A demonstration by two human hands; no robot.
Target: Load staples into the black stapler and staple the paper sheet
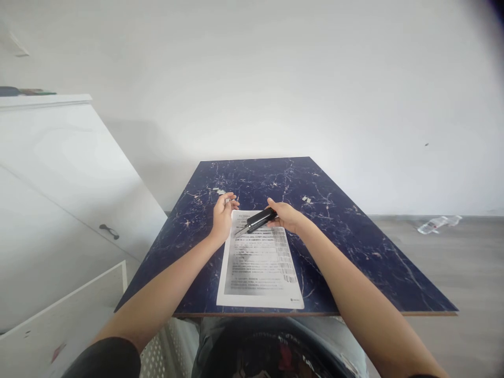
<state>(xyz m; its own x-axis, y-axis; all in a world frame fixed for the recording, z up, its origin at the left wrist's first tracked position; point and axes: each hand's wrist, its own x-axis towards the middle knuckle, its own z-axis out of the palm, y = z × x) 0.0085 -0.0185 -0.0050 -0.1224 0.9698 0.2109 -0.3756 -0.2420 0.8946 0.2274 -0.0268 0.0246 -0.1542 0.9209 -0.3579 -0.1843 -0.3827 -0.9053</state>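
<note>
My right hand (286,216) grips a black stapler (260,219) above the upper part of a printed paper (255,262). The stapler's thin metal part points left and down, apart from its black body. At the paper's upper left corner, my left hand (223,214) has its fingers curled in a pinch. A small pale bit seems to show at its fingertips, too small to name. Just beyond that hand lie several small pale pieces (218,191). More small pale pieces (306,199) lie on the table past my right hand.
The dark blue marbled table (334,252) has its far edge by a white wall (275,79). A white cabinet (59,184) with a dark handle (109,231) stands at the left. Crumpled clear plastic (438,224) lies on the grey floor at the right.
</note>
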